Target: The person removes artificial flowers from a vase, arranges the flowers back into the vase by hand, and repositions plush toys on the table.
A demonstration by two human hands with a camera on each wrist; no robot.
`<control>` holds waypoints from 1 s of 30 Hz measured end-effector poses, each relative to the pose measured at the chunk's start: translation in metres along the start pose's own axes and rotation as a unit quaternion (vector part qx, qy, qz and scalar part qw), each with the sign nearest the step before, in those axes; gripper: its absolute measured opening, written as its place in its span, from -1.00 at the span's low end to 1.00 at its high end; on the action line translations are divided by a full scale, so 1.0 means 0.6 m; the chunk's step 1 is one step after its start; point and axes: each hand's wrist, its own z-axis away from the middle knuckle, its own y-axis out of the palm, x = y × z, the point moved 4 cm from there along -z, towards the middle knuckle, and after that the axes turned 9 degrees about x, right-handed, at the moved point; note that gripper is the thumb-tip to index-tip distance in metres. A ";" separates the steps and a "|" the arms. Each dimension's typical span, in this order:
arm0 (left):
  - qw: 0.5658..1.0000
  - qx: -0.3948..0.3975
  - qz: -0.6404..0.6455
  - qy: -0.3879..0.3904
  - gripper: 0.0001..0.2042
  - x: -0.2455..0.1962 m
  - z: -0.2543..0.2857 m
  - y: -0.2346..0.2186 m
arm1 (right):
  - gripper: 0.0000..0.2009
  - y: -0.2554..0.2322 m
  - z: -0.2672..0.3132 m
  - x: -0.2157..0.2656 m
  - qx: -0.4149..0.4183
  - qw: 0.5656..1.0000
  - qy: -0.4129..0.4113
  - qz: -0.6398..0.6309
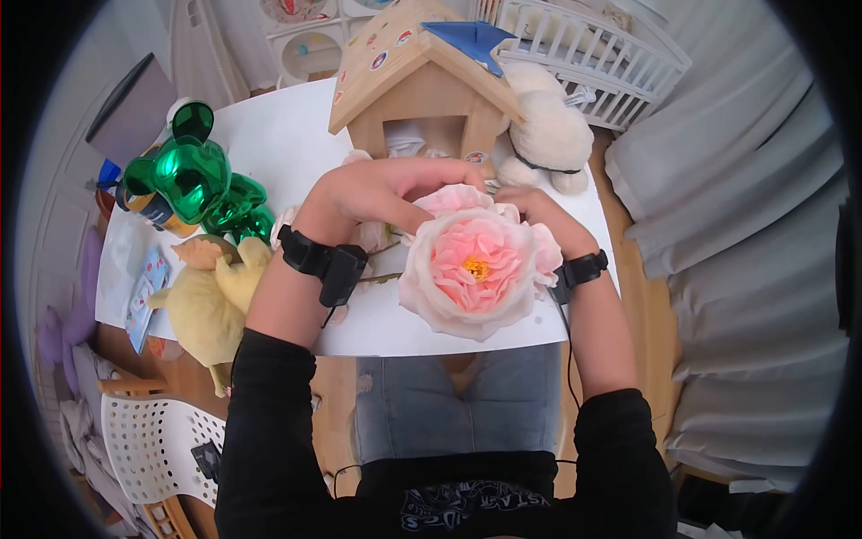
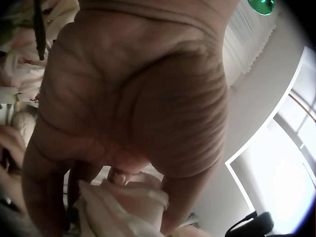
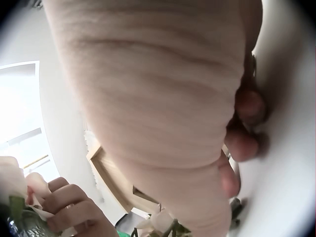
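Observation:
A large pink flower (image 1: 476,269) with a yellow centre fills the space between the hands, smaller pale pink blooms around it. Reaching over from the left, my left hand (image 1: 382,193) has its thumb at the petals. The left wrist view shows its fingers bent round a pale rose (image 2: 123,207). My right hand (image 1: 543,220) is partly hidden behind the blooms in the head view. In the right wrist view its fingers (image 3: 244,143) curl in near the white tabletop, with a bit of dark green stem (image 3: 237,206) by them; most of its grip is hidden.
More flower stems (image 1: 382,278) lie on the white table (image 1: 449,349) under the left forearm. A wooden toy house (image 1: 422,76) stands at the back beside a cream plush toy (image 1: 552,126). A shiny green figure (image 1: 193,180) and yellow plush toy (image 1: 202,310) are at left.

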 end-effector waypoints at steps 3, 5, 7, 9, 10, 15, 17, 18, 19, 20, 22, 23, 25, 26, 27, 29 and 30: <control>1.000 -0.022 -0.009 -0.001 -0.49 -0.003 0.001 0.001 | -0.79 0.006 -0.005 -0.008 0.005 0.999 -0.009 0.030; 0.999 -0.018 -0.033 0.009 -0.51 -0.005 0.001 -0.004 | -0.78 0.005 -0.005 -0.004 0.010 0.999 0.004 0.033; 0.998 0.010 -0.055 0.003 -0.47 -0.005 0.006 -0.005 | -0.86 -0.002 -0.002 0.014 -0.017 1.000 -0.007 -0.005; 0.995 0.013 -0.098 0.004 -0.46 -0.018 0.008 0.000 | -0.90 -0.005 0.003 0.006 -0.043 0.996 0.030 -0.066; 0.990 0.014 -0.143 0.007 -0.45 -0.028 0.007 0.003 | -0.93 -0.010 0.006 -0.001 -0.066 0.988 0.064 -0.126; 0.980 -0.027 -0.193 0.039 -0.44 -0.082 0.009 0.035 | -0.90 -0.016 0.009 -0.032 -0.090 0.964 0.046 -0.244; 0.982 -0.062 -0.172 0.051 -0.44 -0.102 0.011 0.053 | -0.86 -0.009 0.013 -0.025 -0.083 0.946 0.055 -0.308; 0.967 -0.074 -0.234 0.063 -0.45 -0.128 0.010 0.064 | -0.87 -0.011 0.011 -0.018 -0.097 0.934 0.047 -0.342; 0.949 -0.086 -0.295 0.077 -0.45 -0.142 0.009 0.074 | -0.87 -0.013 0.011 -0.013 -0.109 0.920 0.039 -0.375; 0.955 -0.109 -0.252 0.114 -0.48 -0.133 0.004 0.082 | -0.87 -0.015 0.011 -0.012 -0.110 0.920 0.040 -0.374; 0.945 -0.065 -0.302 0.106 -0.50 -0.137 0.000 0.084 | -0.89 -0.019 0.010 -0.007 -0.132 0.919 0.014 -0.372; 0.932 -0.018 -0.348 0.096 -0.51 -0.137 -0.003 0.090 | -0.89 -0.017 0.009 -0.005 -0.132 0.918 0.016 -0.374; 0.931 -0.033 -0.354 0.083 -0.52 -0.127 -0.007 0.091 | -0.87 -0.013 0.008 -0.002 -0.135 0.910 0.039 -0.389; 0.928 -0.048 -0.364 0.071 -0.54 -0.123 -0.009 0.088 | -0.87 -0.010 0.007 -0.010 -0.135 0.910 0.039 -0.389; 0.927 -0.048 -0.365 0.071 -0.54 -0.120 -0.010 0.082 | -0.84 -0.006 0.004 -0.020 -0.129 0.925 0.043 -0.355; 0.936 0.021 -0.337 0.102 -0.49 -0.116 -0.006 0.073 | -0.80 -0.005 0.000 -0.026 -0.123 0.938 0.046 -0.320; 0.936 0.022 -0.338 0.101 -0.49 -0.117 -0.005 0.070 | -0.75 -0.005 -0.002 -0.016 -0.102 0.983 0.037 -0.150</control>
